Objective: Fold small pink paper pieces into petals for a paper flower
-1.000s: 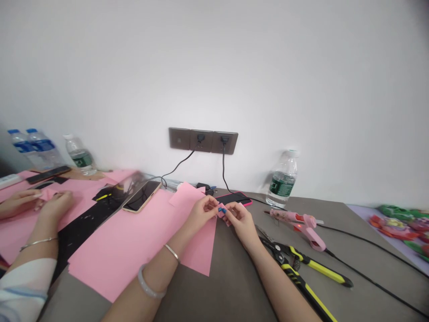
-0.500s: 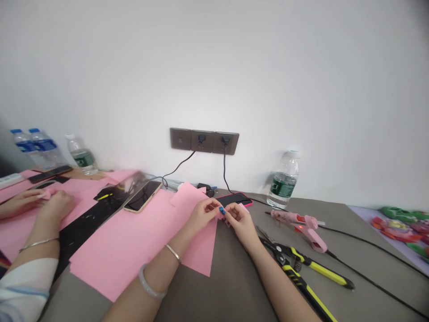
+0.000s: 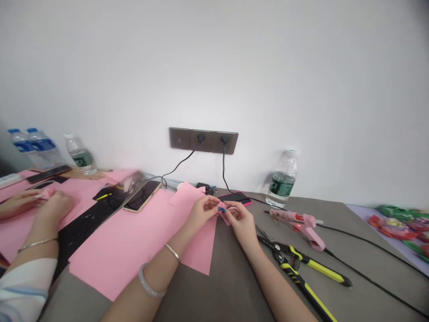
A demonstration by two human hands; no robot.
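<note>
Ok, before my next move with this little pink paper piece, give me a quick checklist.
1. Left hand and right hand pinching the small folded pink paper piece: ok.
2. Blue piece seated on the paper: cannot tell, too small.
3. Pink hot glue gun red light on: ok.
4. Glue gun's black cord away from the hands: ok.
5. Yellow-handled pliers clear of the right forearm: not ok, their tips lie close beside it.

A water bottle [image 3: 282, 180] is stood behind the hot glue gun [image 3: 298, 228], and cutting pliers [image 3: 295, 264] are laid in front of it.
</note>
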